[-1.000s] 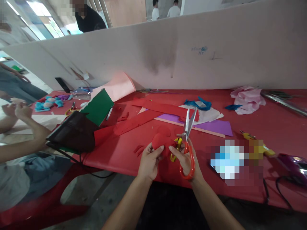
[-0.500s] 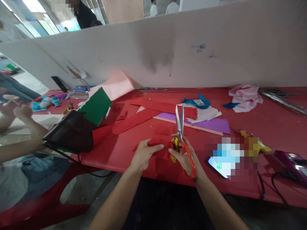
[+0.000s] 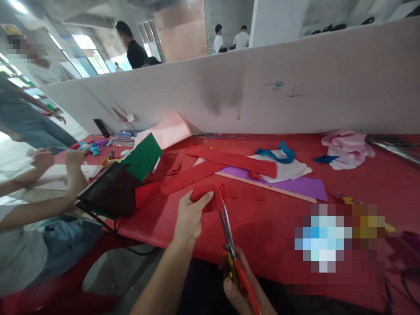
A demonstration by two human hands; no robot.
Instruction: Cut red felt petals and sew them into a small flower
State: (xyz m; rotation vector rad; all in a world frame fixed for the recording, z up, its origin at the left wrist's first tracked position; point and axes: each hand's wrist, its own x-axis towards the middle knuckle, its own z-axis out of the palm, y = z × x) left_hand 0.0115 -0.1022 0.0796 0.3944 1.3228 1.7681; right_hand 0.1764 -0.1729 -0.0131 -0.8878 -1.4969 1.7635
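Note:
My left hand (image 3: pixel 188 215) pinches a folded piece of red felt (image 3: pixel 208 195) and holds it just above the red table (image 3: pixel 262 223). My right hand (image 3: pixel 238 288), low near the table's front edge, grips red-handled scissors (image 3: pixel 233 258). Their steel blades point up and away, and the tips touch the right edge of the felt piece. The blades are nearly closed.
Red felt strips (image 3: pixel 229 159), a purple sheet (image 3: pixel 295 183), green (image 3: pixel 142 156) and pink (image 3: pixel 170 129) sheets and a dark bag (image 3: pixel 110 190) lie further back. Another person's arms (image 3: pixel 42 192) work at the left. A white partition (image 3: pixel 262 92) stands behind the table.
My right hand has pulled back toward me and turned the scissors, so the blades now meet the felt from below. My left hand has lifted the felt slightly. The camera has tilted up.

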